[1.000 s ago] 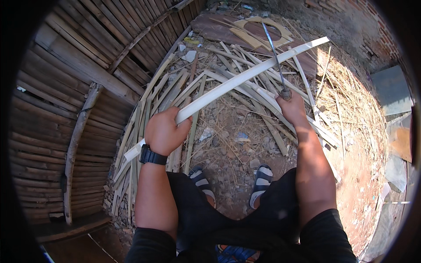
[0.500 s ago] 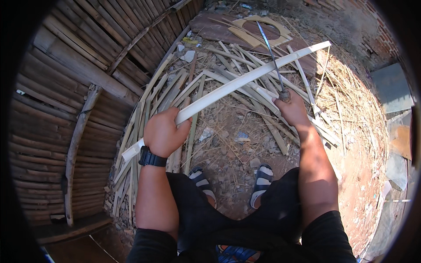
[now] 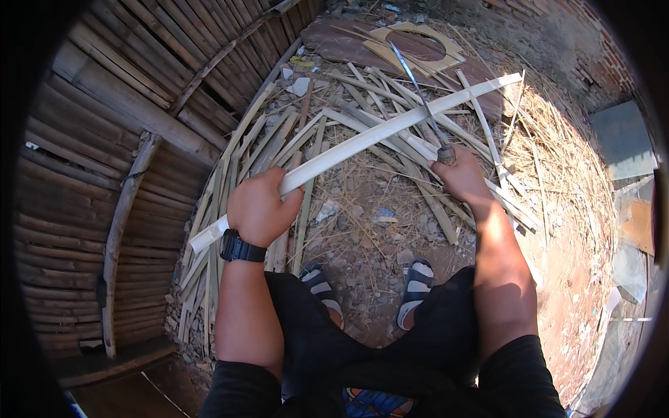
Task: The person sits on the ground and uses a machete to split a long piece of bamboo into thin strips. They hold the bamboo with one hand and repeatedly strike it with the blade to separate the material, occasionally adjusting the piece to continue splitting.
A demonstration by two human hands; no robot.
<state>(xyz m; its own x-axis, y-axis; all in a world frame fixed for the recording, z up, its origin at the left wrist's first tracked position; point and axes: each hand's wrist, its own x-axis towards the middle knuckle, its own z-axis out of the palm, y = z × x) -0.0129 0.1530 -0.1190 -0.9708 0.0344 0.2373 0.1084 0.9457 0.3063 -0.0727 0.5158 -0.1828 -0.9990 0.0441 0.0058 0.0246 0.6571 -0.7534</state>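
A long, pale strip of split bamboo (image 3: pixel 348 150) runs slantwise from lower left to upper right. My left hand (image 3: pixel 263 207) is closed around it towards its near end, which sticks out past the dark wristwatch (image 3: pixel 242 247). In my right hand (image 3: pixel 463 174) is the handle of a long, narrow-bladed knife (image 3: pixel 405 64). Its blade points away and to the left, crossing the strip in its far half; whether edge and strip touch, I cannot tell. My right fingers wrap the handle and are partly hidden.
Cut bamboo strips (image 3: pixel 435 209) lie heaped beyond my sandalled feet, with more along the left bamboo wall (image 3: pixel 77 209). Straw-like shavings (image 3: pixel 557 167) cover the right side. Farther off are a board with a round hole (image 3: pixel 449 52) and a brick wall (image 3: pixel 603 59).
The knife's blade has swung to the left, so it crosses the strip nearer to me. The strip's far end has dipped slightly. My left hand keeps its hold.
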